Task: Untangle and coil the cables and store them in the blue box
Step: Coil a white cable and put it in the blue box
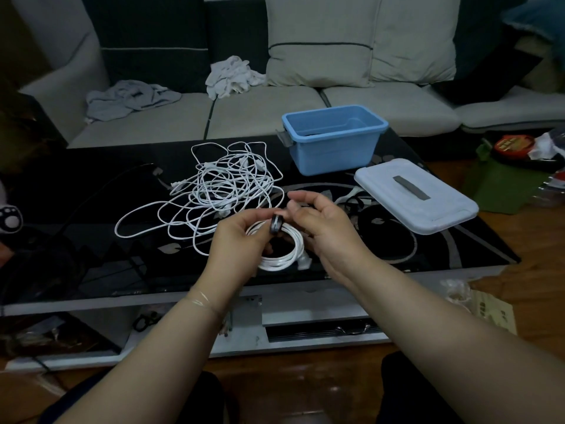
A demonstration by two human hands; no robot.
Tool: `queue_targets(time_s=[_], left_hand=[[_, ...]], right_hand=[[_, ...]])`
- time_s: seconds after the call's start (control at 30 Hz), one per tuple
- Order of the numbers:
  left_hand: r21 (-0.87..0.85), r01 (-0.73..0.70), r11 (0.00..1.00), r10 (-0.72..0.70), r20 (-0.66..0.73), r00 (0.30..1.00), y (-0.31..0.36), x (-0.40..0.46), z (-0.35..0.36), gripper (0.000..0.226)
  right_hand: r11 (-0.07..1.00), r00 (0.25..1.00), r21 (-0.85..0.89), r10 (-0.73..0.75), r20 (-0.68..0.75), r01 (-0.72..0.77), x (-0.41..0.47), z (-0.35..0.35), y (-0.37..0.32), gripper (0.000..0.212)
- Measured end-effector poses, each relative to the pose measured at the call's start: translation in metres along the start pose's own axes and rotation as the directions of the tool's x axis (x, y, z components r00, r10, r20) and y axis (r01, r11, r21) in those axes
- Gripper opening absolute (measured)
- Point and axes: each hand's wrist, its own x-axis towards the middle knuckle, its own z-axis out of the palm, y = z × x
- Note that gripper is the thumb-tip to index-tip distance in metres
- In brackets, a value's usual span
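Your left hand (241, 237) has its grip clenched round the coiled white cable (284, 252), held above the bench (428, 249). Your right hand (318, 221) seems to pinch the dark strap (276, 225) on it. The tangled cables (214, 191) lie behind the coil, the blue box (333, 139) behind right.

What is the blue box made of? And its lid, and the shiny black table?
The blue box looks like smooth moulded plastic: even colour, rounded rim, soft sheen. The lid seems pale, matte plastic too, with a grey handle strip. The table top is probably glossy black glass, since it mirrors light and has a grey pattern beneath its surface.
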Motion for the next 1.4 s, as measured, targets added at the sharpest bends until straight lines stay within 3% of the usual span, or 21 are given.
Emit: queue_targets(time_s=[0.17,0.43,0.7,0.93,1.03,1.17,1.3,1.4], left_hand=[[-0.174,0.109,0.979,-0.105,0.032,0.994,0.000,-0.001,0.004,0.021],[-0.143,0.137,0.980,-0.119,0.131,0.984,0.004,-0.002,0.001,0.021],[-0.197,0.295,0.935,-0.214,0.351,0.912,0.001,0.005,-0.011,0.028],[-0.117,0.164,0.979,-0.132,0.244,0.961,0.000,0.007,-0.008,0.027],[-0.065,0.112,0.992,-0.096,0.219,0.971,0.000,0.006,-0.005,0.025],[-0.027,0.064,0.998,-0.057,0.202,0.978,0.002,0.004,0.000,0.024],[-0.012,0.044,0.999,-0.041,0.191,0.981,0.003,0.005,-0.003,0.024],[0.226,-0.081,0.971,0.046,0.155,0.987,0.004,0.004,-0.003,0.025]], right_hand=[[0.996,1.000,-0.089,-0.005,-0.003,0.005,0.001,-0.001,0.001,0.012],[0.986,0.982,-0.137,0.119,0.148,-0.099,0.007,-0.013,-0.011,0.022],[0.906,0.980,-0.415,0.005,0.199,0.079,0.008,-0.020,-0.014,0.027],[0.885,0.982,-0.437,-0.095,0.164,0.158,0.009,-0.016,-0.006,0.026],[0.898,0.991,-0.419,-0.110,0.082,0.134,0.007,-0.012,-0.002,0.020],[0.769,0.987,-0.630,-0.159,-0.022,0.110,0.006,-0.008,0.004,0.009],[0.699,0.997,-0.715,-0.072,-0.018,0.038,0.004,-0.011,0.004,0.031],[0.656,0.997,-0.754,-0.072,-0.023,0.030,0.002,-0.009,0.003,0.036]])
